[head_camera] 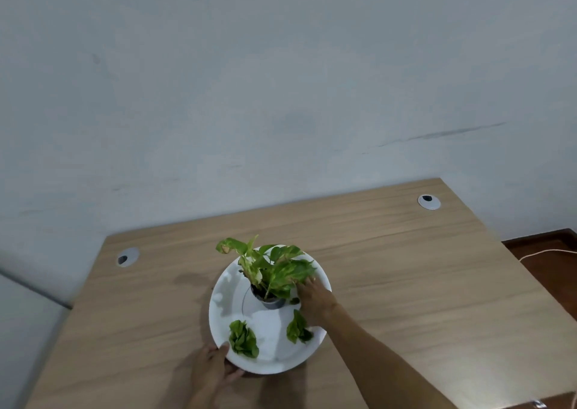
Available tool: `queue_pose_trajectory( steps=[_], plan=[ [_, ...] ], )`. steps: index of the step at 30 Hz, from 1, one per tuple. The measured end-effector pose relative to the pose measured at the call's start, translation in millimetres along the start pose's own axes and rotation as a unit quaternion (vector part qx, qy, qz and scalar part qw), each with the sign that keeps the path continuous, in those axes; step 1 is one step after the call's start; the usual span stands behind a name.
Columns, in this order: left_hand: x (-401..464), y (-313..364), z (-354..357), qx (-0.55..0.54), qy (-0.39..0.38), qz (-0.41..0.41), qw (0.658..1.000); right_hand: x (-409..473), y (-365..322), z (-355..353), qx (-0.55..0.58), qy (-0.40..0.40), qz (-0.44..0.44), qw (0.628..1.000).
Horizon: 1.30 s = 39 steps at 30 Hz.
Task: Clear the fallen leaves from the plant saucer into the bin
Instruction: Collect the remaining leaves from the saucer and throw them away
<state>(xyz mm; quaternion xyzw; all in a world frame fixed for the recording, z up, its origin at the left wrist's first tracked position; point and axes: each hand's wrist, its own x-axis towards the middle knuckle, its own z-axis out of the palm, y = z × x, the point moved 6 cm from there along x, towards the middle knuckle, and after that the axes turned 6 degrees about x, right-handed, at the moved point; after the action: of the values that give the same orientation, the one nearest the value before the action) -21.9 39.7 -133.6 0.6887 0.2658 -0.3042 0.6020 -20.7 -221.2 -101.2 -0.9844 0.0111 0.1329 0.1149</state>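
Holding the near-left rim of the white plant saucer (228,287) with the left hand (212,368), thumb hooked over the edge and fingers curled beneath it. Reaching with the right hand (313,302) over the right side of the saucer, fingertips buried under the foliage of the potted pothos (271,268); whether those fingers pinch anything cannot be told, since the leaves hide them. Standing just left of the right hand, touching or nearly touching it: the small grey pot (271,302), upright in the middle of the saucer. Lying loose on the saucer, three bits of leaf litter: a crumpled green leaf clump (243,338) just beside the left thumb, a second folded fallen leaf (298,329) right under the right wrist, and a small dark leaf scrap (294,300) between the pot and the right hand. Resting under everything, a wooden desk (390,284), with one cable grommet (127,256) well beyond the left hand and another grommet (429,202) far past the right hand. Trailing across the dark floor off to the right of the right forearm, a pale cord (543,252).
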Motion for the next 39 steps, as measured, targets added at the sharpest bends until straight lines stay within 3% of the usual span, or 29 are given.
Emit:
queue_pose_trajectory(
  steps=[2, 13, 16, 23, 30, 34, 39],
  plan=[
    [4.4, 3.2, -0.9, 0.01, 0.007, -0.003, 1.0, 1.1, -0.2, 7.4, -0.042, -0.01, -0.005, 0.999],
    [16.4, 27.9, -20.1, 0.005, 0.083, 0.053, 0.995, -49.8, -23.5, 35.4, 0.014, -0.041, 0.018, 0.999],
    [7.6, 19.5, -16.2, -0.023, 0.079, 0.066, 0.994, -57.8, -29.0, 18.7, 0.042, -0.023, 0.008, 0.999],
    [-25.7, -27.6, 10.2, -0.028, 0.011, 0.018, 0.999, -63.9, 5.1, -6.1, -0.027, 0.037, 0.003, 0.999],
    [-12.3, 4.8, -10.9, -0.036, 0.061, 0.045, 0.996, -74.4, -7.0, -10.1, 0.022, 0.06, -0.091, 0.994],
    [0.5, 19.6, -20.2, -0.039, 0.093, 0.05, 0.994, -77.9, -8.2, -18.5, 0.098, 0.087, -0.095, 0.987],
    [-3.7, 17.0, -11.5, -0.023, 0.092, 0.061, 0.994, -65.8, -2.1, -16.4, 0.065, 0.099, -0.091, 0.989]
  ],
)
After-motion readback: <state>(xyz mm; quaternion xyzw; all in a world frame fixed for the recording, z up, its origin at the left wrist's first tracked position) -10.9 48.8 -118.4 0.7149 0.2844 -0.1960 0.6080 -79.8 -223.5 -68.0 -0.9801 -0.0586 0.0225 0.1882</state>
